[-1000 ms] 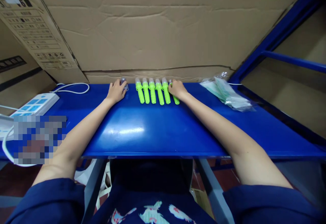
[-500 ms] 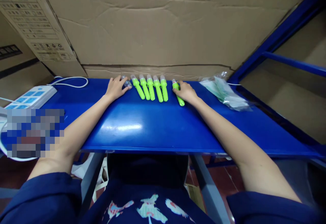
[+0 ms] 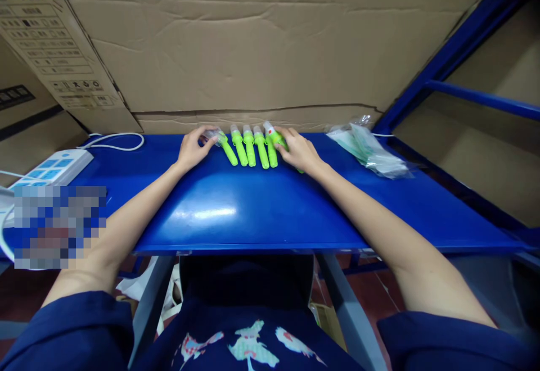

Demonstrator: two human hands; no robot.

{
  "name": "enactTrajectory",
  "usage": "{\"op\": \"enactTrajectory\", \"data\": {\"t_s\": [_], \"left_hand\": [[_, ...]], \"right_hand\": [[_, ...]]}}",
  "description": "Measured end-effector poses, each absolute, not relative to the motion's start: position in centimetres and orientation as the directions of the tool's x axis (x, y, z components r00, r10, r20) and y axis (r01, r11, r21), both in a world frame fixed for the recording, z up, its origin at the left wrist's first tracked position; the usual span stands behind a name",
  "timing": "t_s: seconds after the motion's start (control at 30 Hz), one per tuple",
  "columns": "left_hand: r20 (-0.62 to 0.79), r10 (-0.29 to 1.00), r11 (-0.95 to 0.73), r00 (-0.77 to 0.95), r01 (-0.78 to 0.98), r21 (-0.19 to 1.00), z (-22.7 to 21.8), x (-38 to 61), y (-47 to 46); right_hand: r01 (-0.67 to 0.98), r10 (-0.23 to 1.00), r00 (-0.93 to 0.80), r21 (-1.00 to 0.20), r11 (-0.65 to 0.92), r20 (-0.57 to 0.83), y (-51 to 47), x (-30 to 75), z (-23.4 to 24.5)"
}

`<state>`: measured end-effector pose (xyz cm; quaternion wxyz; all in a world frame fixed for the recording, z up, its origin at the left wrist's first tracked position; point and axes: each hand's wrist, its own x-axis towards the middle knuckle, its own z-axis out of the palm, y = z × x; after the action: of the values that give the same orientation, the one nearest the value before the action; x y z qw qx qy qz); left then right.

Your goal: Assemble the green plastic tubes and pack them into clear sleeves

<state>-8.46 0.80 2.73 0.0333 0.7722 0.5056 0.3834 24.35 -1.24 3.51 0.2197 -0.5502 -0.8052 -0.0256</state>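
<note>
Centre of frame: a row of five lime-green sticks (image 3: pixel 250 150) with pale tops on a blue table (image 3: pixel 253 208), tops toward the cardboard (image 3: pixel 270 56) that fills the upper frame. The leftmost stick slants most, its upper end toward the upper left.

Left hand (image 3: pixel 196 147), left of the row: fingers and thumb curl round a clear piece (image 3: pixel 211 133), grasping it just beside the leftmost stick's top. Contact between the two: cannot tell.

Right hand (image 3: pixel 298 149), right of the row: fingers grasp a sixth green stick (image 3: pixel 279 137), tilted, its whitish tip with a red mark pointing to the upper left, over the top of the row's rightmost stick. Lower end shows below the palm.

Right of centre: clear plastic packet (image 3: pixel 367 149), greenish and white inside. Left edge: white power strip (image 3: pixel 54 171); white cable (image 3: pixel 122 141) loops behind it.
</note>
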Motion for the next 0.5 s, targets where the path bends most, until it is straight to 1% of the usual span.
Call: {"op": "enactTrajectory", "data": {"t_s": [0.13,0.23,0.37,0.5], "left_hand": [[0.551,0.821,-0.528,0.150,0.568,0.632,2.4,-6.1,0.5],[0.509,0.852,-0.502,0.123,0.467,0.728,2.4,-4.5,-0.2],[0.517,0.846,-0.526,0.130,0.363,0.769,2.2,-3.5,-0.8],[0.568,0.799,-0.601,0.196,0.260,0.756,1.8,-3.2,-1.2]], "right_hand": [[0.797,0.781,-0.509,-0.145,0.586,0.362,-2.4,23.1,3.9],[0.726,0.706,-0.591,-0.124,0.676,0.390,-2.8,22.5,3.7],[0.667,0.630,-0.640,-0.090,0.740,0.439,-2.9,22.0,3.5],[0.615,0.551,-0.654,-0.060,0.786,0.518,-2.7,21.9,3.0]]}}
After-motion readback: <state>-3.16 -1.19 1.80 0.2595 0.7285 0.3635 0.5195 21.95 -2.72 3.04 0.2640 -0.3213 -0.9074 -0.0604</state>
